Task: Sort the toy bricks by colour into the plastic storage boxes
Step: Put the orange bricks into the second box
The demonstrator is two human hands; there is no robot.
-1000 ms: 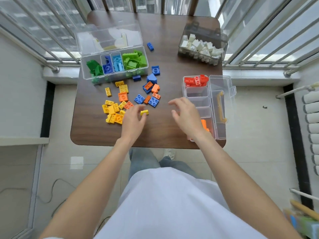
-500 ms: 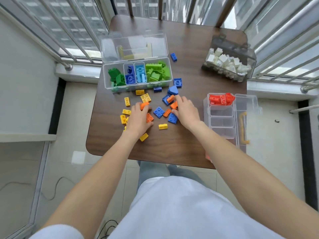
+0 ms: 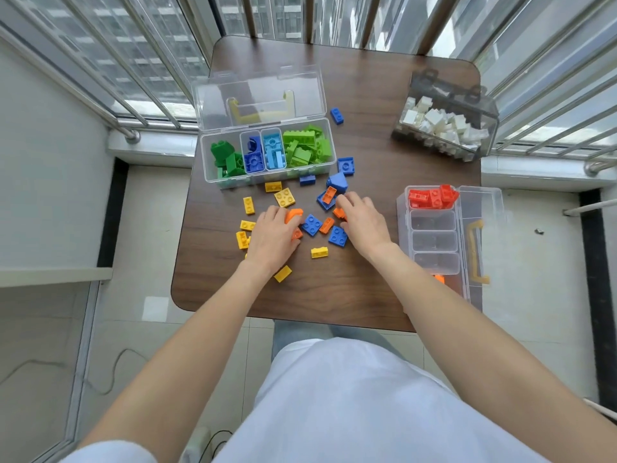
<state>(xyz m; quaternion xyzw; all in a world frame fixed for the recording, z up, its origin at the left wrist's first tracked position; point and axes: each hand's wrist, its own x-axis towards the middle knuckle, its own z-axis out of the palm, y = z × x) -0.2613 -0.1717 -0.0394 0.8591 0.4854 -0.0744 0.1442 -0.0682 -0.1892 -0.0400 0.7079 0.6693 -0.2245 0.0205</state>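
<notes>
So both hands are down in the loose pile mid-table. The left hand (image 3: 272, 237) lies palm-down with its fingers curled over an orange brick (image 3: 293, 214) at the fingertips, and a second orange bit peeks out just under it. The right hand (image 3: 362, 220) has its fingers bent around another orange brick (image 3: 339, 213) at its inner edge. Between the two hands sit studded blue bricks (image 3: 312, 224); yellow bricks (image 3: 284, 197) are scattered left of the left hand. All glossy moulded plastic with round studs. The clear lidded box (image 3: 267, 175) behind the pile holds greens and blues in compartments. The clear box (image 3: 402, 208) at the right has red bricks (image 3: 432, 197) in its far compartment. No readable writing anywhere.
</notes>
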